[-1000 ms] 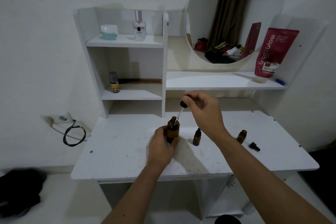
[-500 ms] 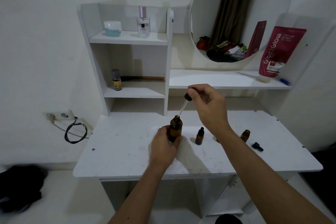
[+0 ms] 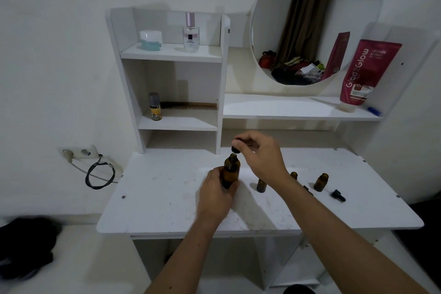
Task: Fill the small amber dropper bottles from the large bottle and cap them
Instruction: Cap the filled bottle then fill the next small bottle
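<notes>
The large amber bottle (image 3: pixel 232 169) stands upright on the white desk (image 3: pixel 167 198). My left hand (image 3: pixel 216 194) grips its lower body. My right hand (image 3: pixel 260 157) pinches the black dropper cap (image 3: pixel 235 149) just above the bottle's open neck, the glass tube down inside it. Three small amber bottles stand to the right: one (image 3: pixel 261 185) partly behind my right wrist, another (image 3: pixel 294 175) peeking over my forearm, and an open one (image 3: pixel 321 182) farther right. A loose black dropper cap (image 3: pixel 338 195) lies beside that last bottle.
A white shelf unit (image 3: pixel 222 79) rises at the desk's back with a jar, a perfume bottle, a small yellow bottle and a comb. A round mirror and a red tube (image 3: pixel 367 74) stand at the right. A power strip (image 3: pixel 81 153) and cable lie left.
My right hand has lowered the dropper, so its tube now sits inside the large bottle's neck. My left hand still holds the bottle. The view has shifted slightly.
</notes>
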